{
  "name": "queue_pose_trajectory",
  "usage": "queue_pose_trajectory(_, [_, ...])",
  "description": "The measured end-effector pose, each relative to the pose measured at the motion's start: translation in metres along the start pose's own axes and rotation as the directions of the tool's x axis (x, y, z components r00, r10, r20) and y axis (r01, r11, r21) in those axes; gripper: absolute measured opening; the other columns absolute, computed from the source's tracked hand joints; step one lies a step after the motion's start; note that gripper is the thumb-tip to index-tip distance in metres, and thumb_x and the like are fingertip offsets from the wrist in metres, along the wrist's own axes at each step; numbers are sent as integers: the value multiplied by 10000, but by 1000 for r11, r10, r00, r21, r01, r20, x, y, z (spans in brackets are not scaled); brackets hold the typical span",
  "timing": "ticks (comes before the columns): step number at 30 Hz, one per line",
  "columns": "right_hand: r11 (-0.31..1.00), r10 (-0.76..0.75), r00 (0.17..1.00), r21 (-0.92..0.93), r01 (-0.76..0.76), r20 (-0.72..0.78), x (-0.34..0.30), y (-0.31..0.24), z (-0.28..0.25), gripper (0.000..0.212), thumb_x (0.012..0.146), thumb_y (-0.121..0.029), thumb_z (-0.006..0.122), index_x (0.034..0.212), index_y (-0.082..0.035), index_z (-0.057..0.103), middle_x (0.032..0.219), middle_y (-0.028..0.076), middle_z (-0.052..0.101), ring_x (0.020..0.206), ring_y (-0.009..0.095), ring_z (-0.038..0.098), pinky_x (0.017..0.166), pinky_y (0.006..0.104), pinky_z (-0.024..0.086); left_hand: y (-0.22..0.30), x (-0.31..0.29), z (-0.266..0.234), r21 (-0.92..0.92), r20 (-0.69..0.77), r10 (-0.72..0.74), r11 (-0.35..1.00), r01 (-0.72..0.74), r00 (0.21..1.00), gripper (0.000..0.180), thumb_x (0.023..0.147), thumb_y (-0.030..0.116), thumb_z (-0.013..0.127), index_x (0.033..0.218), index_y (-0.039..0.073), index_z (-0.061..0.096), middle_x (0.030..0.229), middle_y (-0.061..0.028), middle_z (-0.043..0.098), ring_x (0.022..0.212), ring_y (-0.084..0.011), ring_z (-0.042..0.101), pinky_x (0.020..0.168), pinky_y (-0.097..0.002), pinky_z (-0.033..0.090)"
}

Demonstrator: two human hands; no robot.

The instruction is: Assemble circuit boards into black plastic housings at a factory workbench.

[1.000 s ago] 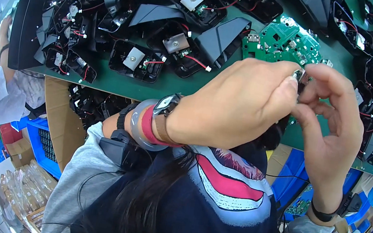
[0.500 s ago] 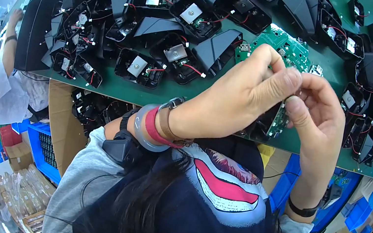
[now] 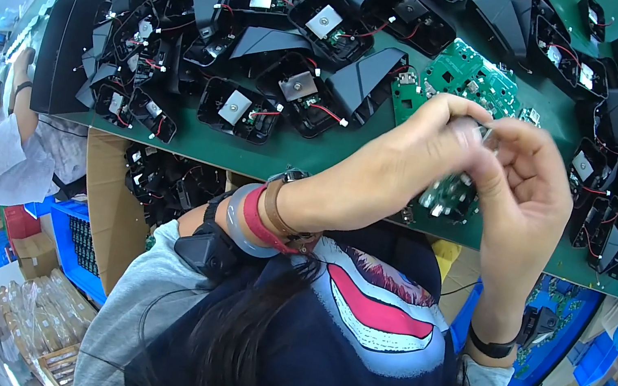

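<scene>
Green circuit board (image 3: 448, 193) blurred, partly hidden behind hands (image 3: 418, 159) (image 3: 526, 206), narrowly bunched; cannot tell what they hold.

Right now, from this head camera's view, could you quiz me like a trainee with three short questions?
1. True or false: the left hand and right hand are close together.
2. The green circuit boards just beyond the hands lie on:
A) a white tray
B) a green tabletop
C) a cardboard lid
3. Fill in: the red band circles the ____ wrist.

Key: 1 true; 2 B; 3 left.
</scene>
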State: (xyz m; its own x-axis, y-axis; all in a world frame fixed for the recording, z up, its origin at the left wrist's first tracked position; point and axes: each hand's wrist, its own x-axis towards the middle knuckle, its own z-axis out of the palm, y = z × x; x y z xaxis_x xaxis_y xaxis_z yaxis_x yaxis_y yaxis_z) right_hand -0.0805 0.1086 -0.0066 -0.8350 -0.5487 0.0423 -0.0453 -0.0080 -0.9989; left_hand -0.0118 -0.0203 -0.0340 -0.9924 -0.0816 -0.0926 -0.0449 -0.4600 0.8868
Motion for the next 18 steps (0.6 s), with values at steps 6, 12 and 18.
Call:
queue_pose_trajectory(6, [972, -128, 992, -198, 129, 19, -3, 6, -2, 192, 733, 48, 680, 911, 10, 619, 792, -7, 492, 653, 28, 436, 550, 135, 371, 6, -3, -6, 158, 136, -9, 987, -13, 991, 555, 814, 157, 605, 1282, 14, 342, 1090, -55, 466, 922, -86, 476, 770, -212, 410])
queue_pose_trajectory(12, [973, -143, 989, -190, 134, -35, -1, 13, -5, 175, 726, 35, 689, 887, 8, 626, 797, -1, 503, 635, 38, 411, 534, 155, 372, 19, -5, -2, 137, 152, -196, 975, 175, 969, 552, 819, 89, 572, 1296, 14, 305, 1061, -46, 470, 808, -40, 463, 647, -168, 400])
queue_pose_trajectory(18, [988, -58, 998, -144, 56, -14, -7, 24, -3, 211, 748, -18, 683, 917, -36, 559, 857, 15, 461, 698, 80, 422, 577, 200, 375, 5, -8, -8, 285, 161, -162, 952, 111, 974, 553, 808, 69, 518, 1307, 19, 283, 1044, -40, 469, 787, -32, 453, 640, -169, 392])
